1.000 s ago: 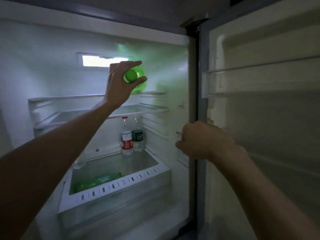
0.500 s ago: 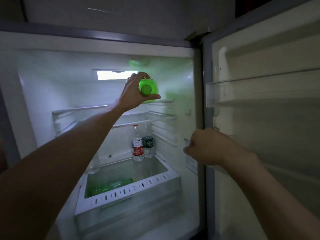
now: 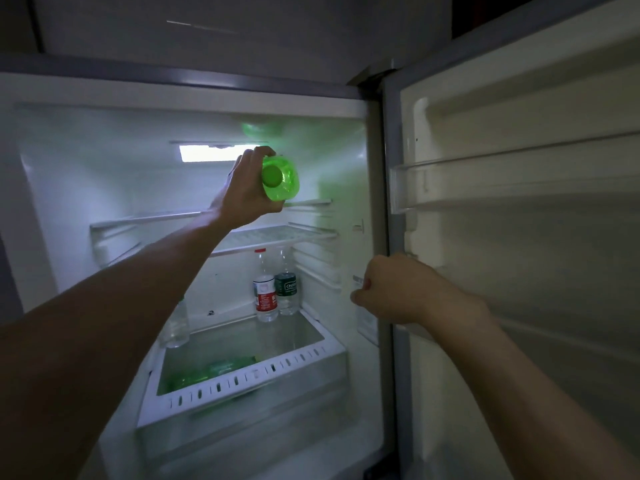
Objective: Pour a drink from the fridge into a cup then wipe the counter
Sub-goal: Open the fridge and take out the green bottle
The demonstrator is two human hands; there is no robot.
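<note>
The left hand (image 3: 247,192) grips the green bottle (image 3: 278,178) near its neck, cap toward us, just above the top shelf (image 3: 156,216) inside the fridge (image 3: 86,168). I'd judge that hold suits drawing it out. The right hand (image 3: 398,289) is curled at the frame beside the open door (image 3: 519,237), likely steadying it; whether it clasps anything I cannot tell. Below, two water bottles (image 3: 265,289) stand behind a drawer (image 3: 242,382). The room is dim, lit by the fridge lamp (image 3: 214,153); no cup or counter shows.
</note>
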